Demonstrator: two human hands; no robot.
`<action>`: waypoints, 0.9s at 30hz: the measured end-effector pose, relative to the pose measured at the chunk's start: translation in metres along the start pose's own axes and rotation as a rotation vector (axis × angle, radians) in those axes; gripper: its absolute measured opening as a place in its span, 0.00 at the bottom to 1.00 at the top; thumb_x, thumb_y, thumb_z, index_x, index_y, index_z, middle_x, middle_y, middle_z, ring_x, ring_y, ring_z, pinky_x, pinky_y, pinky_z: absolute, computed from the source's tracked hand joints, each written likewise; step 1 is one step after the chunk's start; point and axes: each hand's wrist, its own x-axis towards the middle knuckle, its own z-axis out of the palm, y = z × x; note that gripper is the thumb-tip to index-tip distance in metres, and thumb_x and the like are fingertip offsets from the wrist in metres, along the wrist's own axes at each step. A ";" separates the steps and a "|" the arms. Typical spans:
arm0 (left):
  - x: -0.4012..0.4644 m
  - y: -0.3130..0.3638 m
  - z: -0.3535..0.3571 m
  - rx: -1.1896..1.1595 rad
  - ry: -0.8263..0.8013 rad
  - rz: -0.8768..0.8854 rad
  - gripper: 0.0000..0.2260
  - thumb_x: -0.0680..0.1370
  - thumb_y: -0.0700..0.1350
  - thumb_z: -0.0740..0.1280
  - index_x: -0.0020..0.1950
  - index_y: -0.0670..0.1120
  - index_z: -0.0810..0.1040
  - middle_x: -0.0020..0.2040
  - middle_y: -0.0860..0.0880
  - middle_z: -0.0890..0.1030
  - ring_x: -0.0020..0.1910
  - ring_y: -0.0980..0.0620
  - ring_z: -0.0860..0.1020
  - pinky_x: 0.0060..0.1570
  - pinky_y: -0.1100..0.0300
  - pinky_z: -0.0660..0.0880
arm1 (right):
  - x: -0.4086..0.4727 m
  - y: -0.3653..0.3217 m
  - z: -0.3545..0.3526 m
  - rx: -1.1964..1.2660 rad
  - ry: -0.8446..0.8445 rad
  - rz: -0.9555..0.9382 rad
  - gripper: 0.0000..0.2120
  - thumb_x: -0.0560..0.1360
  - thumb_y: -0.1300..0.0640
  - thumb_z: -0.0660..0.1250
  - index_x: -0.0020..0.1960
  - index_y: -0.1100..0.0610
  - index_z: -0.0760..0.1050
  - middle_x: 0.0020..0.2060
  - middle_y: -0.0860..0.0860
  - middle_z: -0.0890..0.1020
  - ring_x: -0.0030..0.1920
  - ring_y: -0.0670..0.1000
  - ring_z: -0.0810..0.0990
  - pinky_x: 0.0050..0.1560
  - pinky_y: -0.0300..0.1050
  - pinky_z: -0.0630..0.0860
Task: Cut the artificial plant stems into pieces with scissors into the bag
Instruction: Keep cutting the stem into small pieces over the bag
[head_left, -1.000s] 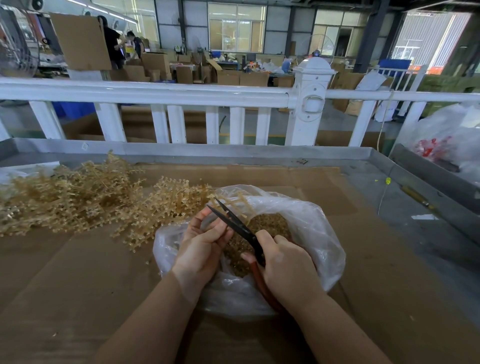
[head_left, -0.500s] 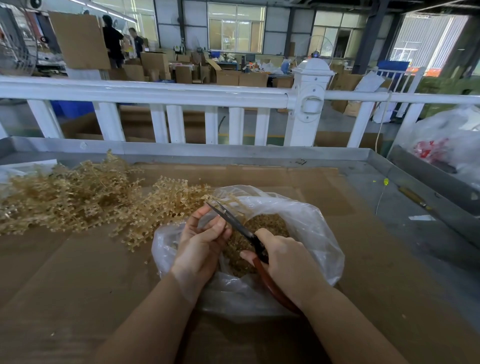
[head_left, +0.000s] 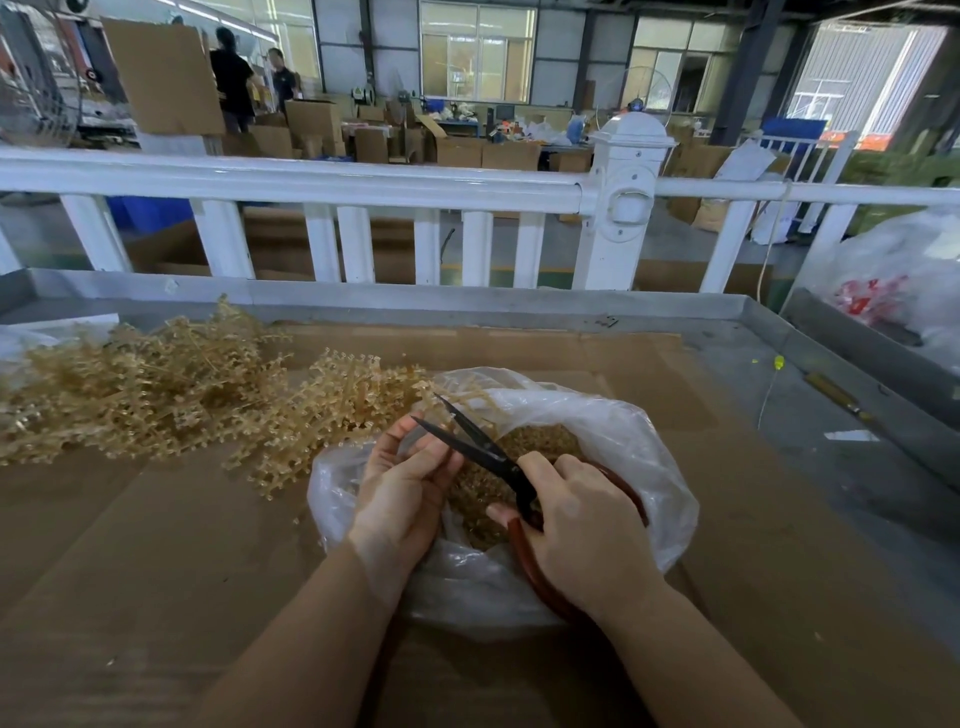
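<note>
1. A cardboard-covered surface (head_left: 156, 571) carries a clear plastic bag (head_left: 639, 447) of cut pieces.
2. Left of the bag, a heap of beige artificial plant stems (head_left: 156, 395).
3. Over the bag, the right hand (head_left: 582, 525) grips red-handled scissors (head_left: 488, 452), blades parted.
4. The left hand (head_left: 405, 483) pinches a stem at the blades.

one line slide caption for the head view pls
Right hand works open black scissors over clear plastic bag; left hand holds beige stem.

Only one view: worn on the head, wide-angle, aimed forward and down over the cardboard-covered table (head_left: 156, 545). Sat close above both hands at the lower centre. Reached past the white railing (head_left: 322, 179) far into the hall behind.
</note>
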 end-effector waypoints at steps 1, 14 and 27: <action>0.000 0.000 0.000 0.000 0.000 0.005 0.13 0.76 0.28 0.60 0.50 0.46 0.74 0.34 0.47 0.83 0.33 0.53 0.83 0.33 0.64 0.79 | 0.000 0.000 0.000 -0.005 0.004 0.006 0.16 0.71 0.42 0.70 0.52 0.52 0.76 0.36 0.49 0.78 0.36 0.50 0.77 0.33 0.42 0.76; 0.000 0.001 0.003 0.006 0.024 -0.005 0.14 0.75 0.27 0.61 0.52 0.45 0.73 0.37 0.45 0.84 0.35 0.52 0.83 0.36 0.63 0.81 | 0.001 -0.002 -0.002 -0.061 -0.026 -0.009 0.14 0.72 0.44 0.70 0.50 0.54 0.76 0.31 0.50 0.78 0.29 0.49 0.77 0.26 0.41 0.74; 0.002 -0.001 0.003 0.033 0.024 0.014 0.14 0.76 0.27 0.61 0.52 0.45 0.72 0.36 0.46 0.83 0.34 0.52 0.83 0.35 0.64 0.80 | 0.001 0.000 0.001 -0.039 -0.090 -0.032 0.14 0.76 0.42 0.64 0.50 0.52 0.74 0.31 0.49 0.77 0.28 0.48 0.75 0.29 0.37 0.64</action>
